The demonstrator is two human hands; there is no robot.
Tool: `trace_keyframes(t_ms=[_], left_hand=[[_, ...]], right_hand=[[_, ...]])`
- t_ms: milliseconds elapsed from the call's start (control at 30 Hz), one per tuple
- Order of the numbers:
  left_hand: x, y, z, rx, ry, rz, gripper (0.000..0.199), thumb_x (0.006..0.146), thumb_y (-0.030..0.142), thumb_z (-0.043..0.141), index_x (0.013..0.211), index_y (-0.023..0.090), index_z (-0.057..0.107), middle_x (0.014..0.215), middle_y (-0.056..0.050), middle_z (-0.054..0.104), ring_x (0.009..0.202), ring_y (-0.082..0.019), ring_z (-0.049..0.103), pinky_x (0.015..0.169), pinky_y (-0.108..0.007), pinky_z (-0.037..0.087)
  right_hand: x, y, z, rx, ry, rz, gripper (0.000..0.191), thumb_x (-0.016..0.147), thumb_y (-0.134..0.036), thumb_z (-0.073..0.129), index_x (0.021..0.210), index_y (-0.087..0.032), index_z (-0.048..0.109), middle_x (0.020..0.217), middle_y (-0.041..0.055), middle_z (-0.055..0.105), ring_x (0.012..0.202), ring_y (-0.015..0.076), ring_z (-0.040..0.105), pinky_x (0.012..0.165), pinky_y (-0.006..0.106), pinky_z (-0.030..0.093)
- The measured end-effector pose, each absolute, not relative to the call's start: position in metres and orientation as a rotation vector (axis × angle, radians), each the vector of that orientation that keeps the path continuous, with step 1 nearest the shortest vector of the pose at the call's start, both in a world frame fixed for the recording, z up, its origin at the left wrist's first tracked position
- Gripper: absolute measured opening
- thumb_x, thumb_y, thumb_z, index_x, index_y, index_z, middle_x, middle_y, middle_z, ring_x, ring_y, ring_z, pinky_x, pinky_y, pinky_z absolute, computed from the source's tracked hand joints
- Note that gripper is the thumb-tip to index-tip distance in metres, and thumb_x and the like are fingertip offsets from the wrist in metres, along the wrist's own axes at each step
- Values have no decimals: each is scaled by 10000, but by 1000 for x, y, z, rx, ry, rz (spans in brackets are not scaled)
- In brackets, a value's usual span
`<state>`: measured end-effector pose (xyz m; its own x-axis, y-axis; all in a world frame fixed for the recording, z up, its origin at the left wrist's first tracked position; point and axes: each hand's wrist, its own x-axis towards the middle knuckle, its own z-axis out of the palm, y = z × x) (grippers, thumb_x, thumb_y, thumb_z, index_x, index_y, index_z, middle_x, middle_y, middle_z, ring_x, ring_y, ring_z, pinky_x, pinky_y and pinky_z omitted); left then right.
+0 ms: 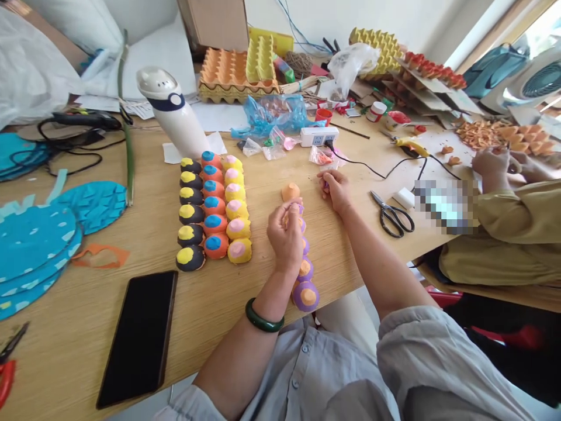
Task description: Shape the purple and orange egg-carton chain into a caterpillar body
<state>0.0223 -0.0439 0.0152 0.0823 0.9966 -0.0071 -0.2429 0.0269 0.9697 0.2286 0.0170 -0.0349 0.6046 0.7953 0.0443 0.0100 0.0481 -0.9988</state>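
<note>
Touching lightly suits the left hand (286, 234), curled narrow over the purple cups (306, 296) on the counter (210, 316) — its hold cannot be told; the right hand (336, 190), fingertips narrowed around a purple bit (326, 185), needs gentle pressure.

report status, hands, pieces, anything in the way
Left hand over purple-orange domes; right hand pinching purple bit; scissors beside right forearm

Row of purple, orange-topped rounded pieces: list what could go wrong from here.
The left hand is over the row, so it could nudge pieces askew.
The purple piece nearest the person sits by the edge of the light wooden table and might fall off.
Black-handled metal scissors lie right of the right hand; a sideways sweep might catch them.
</note>
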Motion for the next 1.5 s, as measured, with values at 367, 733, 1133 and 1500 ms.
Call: trace_keyframes(t_ms=[367,733,1133,1500], left_hand=[[16,-37,27,1001,926,1264,211,980,396,681,852,250,764,943,-75,808,1082,-308,733,970,-481,586],[17,-13,-1,999,891,1189,180,991,352,687,889,245,790,951,-30,816,1070,-238,755,981,-417,580],[14,-3,-23,930,968,1208,242,968,465,730,854,256,771,979,-21,818,1092,-243,749,983,-441,570],[11,1,-31,838,1005,1194,230,920,426,697,844,227,784,944,-70,795,925,-221,718,864,-382,627]], right_hand=[[228,16,-34,-1442,-749,676,162,895,-272,708,756,-213,649,559,-66,514,448,80,370,364,185,359],[226,19,-34,-1474,-759,657,174,891,-201,696,731,-217,628,558,-52,520,467,99,370,379,215,351],[228,14,-32,-1443,-776,694,180,903,-240,690,730,-206,658,551,-61,516,451,92,360,367,217,321],[233,1,-33,-1313,-848,830,312,868,-504,787,826,-209,696,593,-74,498,468,71,372,387,188,335]])
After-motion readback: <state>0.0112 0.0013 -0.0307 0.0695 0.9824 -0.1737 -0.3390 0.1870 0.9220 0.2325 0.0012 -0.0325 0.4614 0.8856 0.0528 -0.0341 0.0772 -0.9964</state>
